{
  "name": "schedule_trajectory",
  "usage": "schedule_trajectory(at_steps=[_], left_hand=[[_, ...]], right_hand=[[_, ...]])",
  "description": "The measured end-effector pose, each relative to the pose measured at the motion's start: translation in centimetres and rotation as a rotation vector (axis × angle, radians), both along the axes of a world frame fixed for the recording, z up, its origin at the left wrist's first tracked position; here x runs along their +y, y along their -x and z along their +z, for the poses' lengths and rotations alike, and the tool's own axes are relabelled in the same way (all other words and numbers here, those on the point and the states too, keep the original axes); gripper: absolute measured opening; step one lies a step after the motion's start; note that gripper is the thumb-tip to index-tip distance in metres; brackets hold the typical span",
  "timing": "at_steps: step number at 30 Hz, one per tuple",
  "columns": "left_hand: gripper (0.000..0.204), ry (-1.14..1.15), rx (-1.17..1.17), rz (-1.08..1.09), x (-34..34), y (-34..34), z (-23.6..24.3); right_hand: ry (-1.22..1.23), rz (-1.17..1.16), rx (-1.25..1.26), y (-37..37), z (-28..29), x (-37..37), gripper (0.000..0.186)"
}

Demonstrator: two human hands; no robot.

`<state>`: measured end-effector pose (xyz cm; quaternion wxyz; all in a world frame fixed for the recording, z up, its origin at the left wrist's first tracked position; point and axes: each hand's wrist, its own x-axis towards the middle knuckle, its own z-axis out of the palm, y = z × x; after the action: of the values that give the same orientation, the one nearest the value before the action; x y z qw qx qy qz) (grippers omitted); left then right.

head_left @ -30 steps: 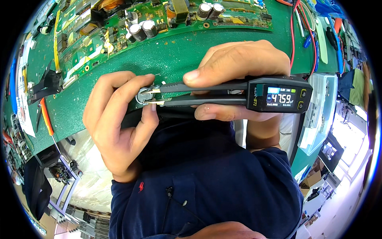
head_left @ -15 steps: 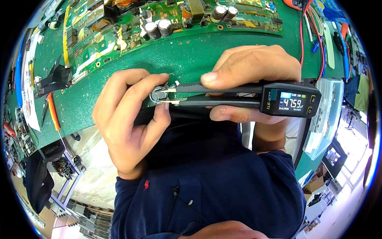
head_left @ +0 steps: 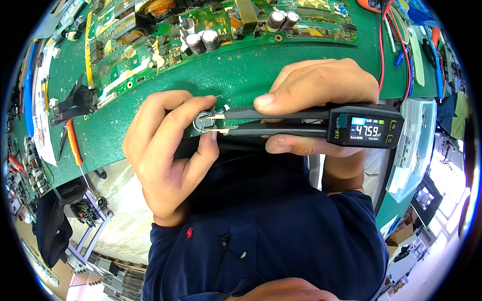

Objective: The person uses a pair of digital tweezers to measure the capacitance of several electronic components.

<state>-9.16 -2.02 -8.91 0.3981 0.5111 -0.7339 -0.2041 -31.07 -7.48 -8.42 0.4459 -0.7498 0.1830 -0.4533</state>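
My left hand [head_left: 163, 155] pinches a small round capacitor [head_left: 202, 122] between thumb and fingers, its round end turned to the right. My right hand [head_left: 326, 83] is closed around black digital meter tweezers [head_left: 364, 131], thumb and fingers squeezing the two arms from opposite sides. Both arms reach left, and their thin gold tips meet the capacitor's end, apparently at its leads. A lit screen on the tweezers' body displays a reading. The rest of the capacitor is hidden by my left fingers.
Beyond my hands lies a large green circuit board [head_left: 301, 37] with upright capacitors and coils, on a green mat [head_left: 241, 72]. An orange-handled tool [head_left: 74, 143] rests at left. Red cables [head_left: 382, 55] run along the right, near a clear plastic box [head_left: 414, 150].
The left hand and capacitor sit slightly further right in the picture, as do the board and mat. The tweezer tips stay at the capacitor, and the grip of both hands is unchanged.
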Motion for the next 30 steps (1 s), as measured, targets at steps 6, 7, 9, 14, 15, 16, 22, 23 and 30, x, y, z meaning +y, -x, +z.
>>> schedule_trajectory(at_steps=[6,7,9,14,15,16,22,23,30], left_hand=[[0.033,0.060,-0.026,-0.035,-0.1,-0.1,0.1],[0.032,0.008,-0.045,-0.016,0.0,-0.1,0.7],[0.030,0.067,-0.001,0.006,0.5,-0.5,0.0],[0.040,0.278,0.331,-0.200,1.7,2.4,1.3],[0.039,0.277,0.302,-0.363,1.7,4.4,2.7],[0.038,0.283,0.272,-0.523,1.5,6.5,4.1],[0.023,0.522,0.329,-0.851,0.6,24.2,6.7],[0.020,0.578,0.295,-0.832,0.4,27.0,6.9],[0.038,0.636,0.112,-0.805,-1.8,32.8,5.6]], right_hand=[[-0.093,-0.101,-0.098,0.8,0.2,0.6,0.041],[-0.167,-0.192,-0.160,0.6,0.4,1.0,0.040],[-0.261,-0.311,-0.252,0.2,0.2,1.1,0.041],[-0.305,-0.421,-0.273,0.1,0.8,1.0,0.026],[-0.270,-0.391,-0.329,-0.1,0.7,1.1,0.025],[-0.257,-0.344,-0.344,-0.2,0.3,1.0,0.025],[-0.398,-0.249,-0.394,-0.2,-0.2,1.0,0.027],[-0.373,-0.252,-0.386,0.0,0.0,1.1,0.028],[-0.352,-0.222,-0.440,0.3,0.1,0.9,0.025]])
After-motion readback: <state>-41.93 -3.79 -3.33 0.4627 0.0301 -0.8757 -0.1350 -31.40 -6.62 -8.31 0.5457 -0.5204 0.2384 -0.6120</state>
